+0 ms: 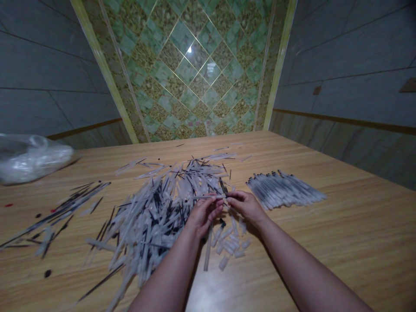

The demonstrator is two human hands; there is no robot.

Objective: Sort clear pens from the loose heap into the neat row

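Between thumb and fingers, my left hand [205,213] holds a thin translucent tube [204,197], which lies level and points left. My right hand [246,207] pinches at the tube's right end; a small dark part seems to be there, too small to name. A large loose pile of clear tubes and dark thin sticks [152,216] spreads to the left and behind my hands. Short clear caps [229,245] lie scattered just below my fingers. To the right of my right hand, dark-tipped tubes [286,190] lie side by side in a neat row.
A clear plastic bag [34,158] sits at the table's left rear. Long dark sticks [65,212] and small black bits [47,273] lie on the left. The wooden table [344,251] reaches back to a green tiled wall [201,65], with grey walls at both sides.
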